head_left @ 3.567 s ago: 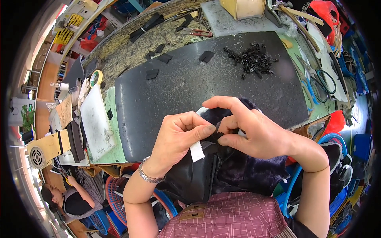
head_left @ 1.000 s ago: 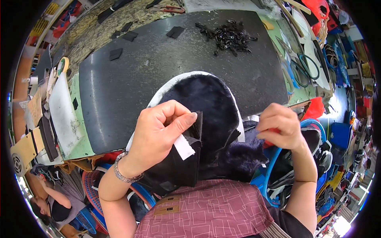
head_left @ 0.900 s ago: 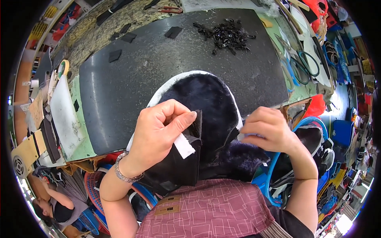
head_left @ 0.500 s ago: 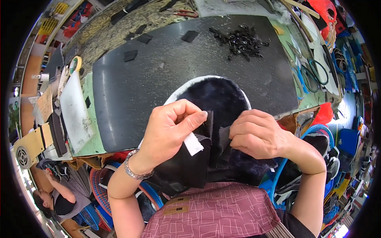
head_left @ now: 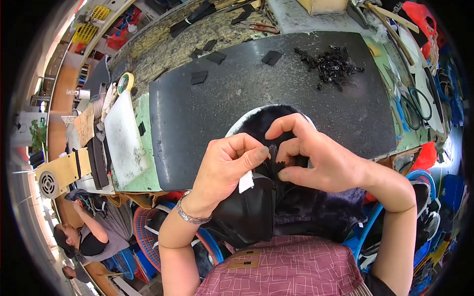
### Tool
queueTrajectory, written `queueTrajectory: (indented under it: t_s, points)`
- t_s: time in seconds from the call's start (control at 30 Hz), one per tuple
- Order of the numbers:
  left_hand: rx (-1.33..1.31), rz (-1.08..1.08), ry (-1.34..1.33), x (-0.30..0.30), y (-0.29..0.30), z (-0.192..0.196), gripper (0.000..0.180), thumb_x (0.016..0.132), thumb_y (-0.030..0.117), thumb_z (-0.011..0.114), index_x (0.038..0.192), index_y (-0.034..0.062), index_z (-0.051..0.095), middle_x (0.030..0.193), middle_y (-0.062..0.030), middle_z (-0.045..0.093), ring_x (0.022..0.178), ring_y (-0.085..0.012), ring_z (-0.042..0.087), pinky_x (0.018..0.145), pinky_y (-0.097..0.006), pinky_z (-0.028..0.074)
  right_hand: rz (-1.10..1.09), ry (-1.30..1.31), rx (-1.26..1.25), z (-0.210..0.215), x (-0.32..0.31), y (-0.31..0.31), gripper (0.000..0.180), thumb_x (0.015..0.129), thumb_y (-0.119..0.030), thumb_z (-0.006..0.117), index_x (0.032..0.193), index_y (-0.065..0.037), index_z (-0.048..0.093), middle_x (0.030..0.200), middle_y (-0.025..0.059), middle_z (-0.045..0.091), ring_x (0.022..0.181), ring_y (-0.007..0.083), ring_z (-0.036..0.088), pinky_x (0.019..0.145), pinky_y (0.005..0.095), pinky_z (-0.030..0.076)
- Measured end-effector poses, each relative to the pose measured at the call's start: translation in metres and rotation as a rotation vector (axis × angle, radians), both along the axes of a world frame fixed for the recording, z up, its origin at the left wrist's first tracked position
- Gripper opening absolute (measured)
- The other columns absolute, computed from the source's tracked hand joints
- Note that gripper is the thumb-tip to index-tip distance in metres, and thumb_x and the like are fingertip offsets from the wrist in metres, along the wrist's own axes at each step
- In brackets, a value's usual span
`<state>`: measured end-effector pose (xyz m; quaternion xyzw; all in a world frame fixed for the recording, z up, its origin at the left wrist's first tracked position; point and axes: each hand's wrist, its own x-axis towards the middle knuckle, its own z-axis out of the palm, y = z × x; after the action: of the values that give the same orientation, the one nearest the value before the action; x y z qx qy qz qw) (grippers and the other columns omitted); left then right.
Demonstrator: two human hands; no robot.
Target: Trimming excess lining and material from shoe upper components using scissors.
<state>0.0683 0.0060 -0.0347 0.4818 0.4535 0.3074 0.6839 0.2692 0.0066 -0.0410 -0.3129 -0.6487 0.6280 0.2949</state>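
Note:
In front of me, over the table's near edge and my lap, lies a black leather piece lined with dark fur [head_left: 316,207]; its kind is partly hidden by my hands. My left hand [head_left: 229,165] pinches the black piece at its upper edge between thumb and fingers. A white tag [head_left: 245,182] hangs just below that grip. Close by on the right, my right hand [head_left: 316,158] curves over the piece, thumb and forefinger spread apart. Black material shows behind its fingers, and no firm hold is visible. Behind both hands, a white rim edges a rounded furry part [head_left: 266,113].
A dark mat [head_left: 217,113] covers the table. On it lie black scraps [head_left: 199,77] and a pile of small zipper sliders [head_left: 335,66]. Green-handled scissors [head_left: 417,106] lie right; a tape roll [head_left: 125,84] and white board [head_left: 123,140] left. A person [head_left: 91,234] sits lower left, beside baskets.
My right hand has moved left toward my left hand, its fingers spreading from a closed grip on the black material. My left hand keeps its pinch. The whole view has shifted, so the table sits farther right.

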Motion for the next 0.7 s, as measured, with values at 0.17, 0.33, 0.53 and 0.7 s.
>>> queueTrajectory:
  t_s: [0.17, 0.33, 0.53, 0.7]
  points:
    - [-0.027, -0.018, 0.015, -0.001, 0.001, 0.001, 0.018, 0.084, 0.018, 0.063, 0.083, -0.0004, 0.063, 0.072, 0.0013, 0.06, 0.066, -0.0036, 0.049, 0.059, -0.019, 0.04, 0.103, -0.142, -0.081, 0.015, 0.0, 0.006, 0.046, 0.073, 0.002, 0.055, 0.114, -0.001, 0.033, 0.063, 0.0066, 0.051, 0.059, 0.0163, 0.05, 0.057, 0.0297, 0.041]
    - [-0.01, -0.033, 0.033, 0.0, 0.001, 0.0, 0.018, 0.084, 0.018, 0.063, 0.08, -0.0002, 0.062, 0.071, 0.0018, 0.059, 0.065, -0.0031, 0.049, 0.058, -0.019, 0.04, 0.114, -0.156, -0.076, 0.016, 0.0, 0.005, 0.048, 0.072, 0.004, 0.056, 0.115, 0.0, 0.034, 0.062, 0.0048, 0.049, 0.058, 0.0114, 0.046, 0.056, 0.026, 0.039]
    - [-0.041, -0.04, 0.059, 0.002, 0.001, 0.002, 0.018, 0.083, 0.017, 0.065, 0.079, 0.0003, 0.062, 0.068, 0.0026, 0.058, 0.063, -0.0027, 0.048, 0.056, -0.018, 0.039, 0.111, -0.174, -0.047, 0.017, -0.001, 0.003, 0.047, 0.072, 0.004, 0.055, 0.114, 0.0, 0.034, 0.061, 0.0047, 0.048, 0.057, 0.0115, 0.046, 0.056, 0.0263, 0.04]
    - [-0.041, -0.069, 0.127, 0.001, -0.001, 0.005, 0.018, 0.081, 0.018, 0.067, 0.077, 0.0005, 0.063, 0.066, 0.0032, 0.057, 0.061, -0.0022, 0.047, 0.053, -0.018, 0.037, 0.074, -0.153, -0.093, 0.015, -0.003, 0.004, 0.05, 0.072, 0.005, 0.056, 0.116, 0.0, 0.033, 0.061, 0.0042, 0.047, 0.057, 0.0111, 0.045, 0.056, 0.0255, 0.04]
